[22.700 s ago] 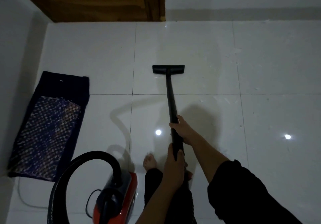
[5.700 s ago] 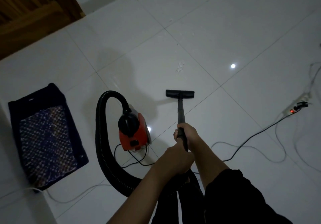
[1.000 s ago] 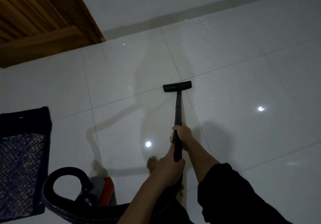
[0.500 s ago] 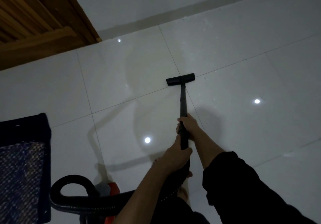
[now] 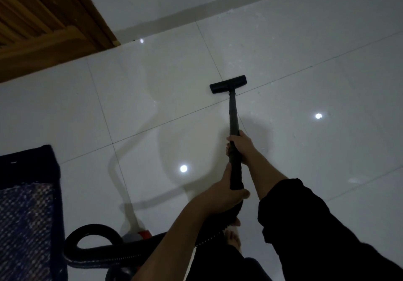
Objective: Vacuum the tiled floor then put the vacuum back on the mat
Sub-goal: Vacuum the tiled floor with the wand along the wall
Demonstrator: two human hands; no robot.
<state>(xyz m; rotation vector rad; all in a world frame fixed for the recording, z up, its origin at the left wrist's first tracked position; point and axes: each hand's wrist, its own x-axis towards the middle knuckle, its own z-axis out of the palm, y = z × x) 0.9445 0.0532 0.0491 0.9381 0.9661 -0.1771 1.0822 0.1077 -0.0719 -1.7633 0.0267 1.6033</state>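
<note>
Both hands grip the black vacuum wand point(image 5: 233, 115). My right hand point(image 5: 242, 146) holds it higher up the tube, my left hand point(image 5: 226, 191) lower, where the ribbed hose point(image 5: 113, 256) joins. The flat black floor head point(image 5: 227, 83) rests on the white tiled floor point(image 5: 152, 110), across a grout line ahead of me. The hose loops back at the lower left to the red and grey vacuum body point(image 5: 139, 235), mostly hidden behind my left arm. The dark blue patterned mat point(image 5: 26, 215) lies at the left edge.
A wooden door point(image 5: 43, 25) stands at the upper left, and a white wall with a grey skirting point(image 5: 218, 8) runs along the far side. My bare foot point(image 5: 233, 239) shows below the hose. Ceiling lights reflect as bright spots on the tiles.
The floor head has slid forward and right over the grout line. The vacuum body has dropped nearly out of sight as the view tilted. Both hands keep their grip on the wand.
</note>
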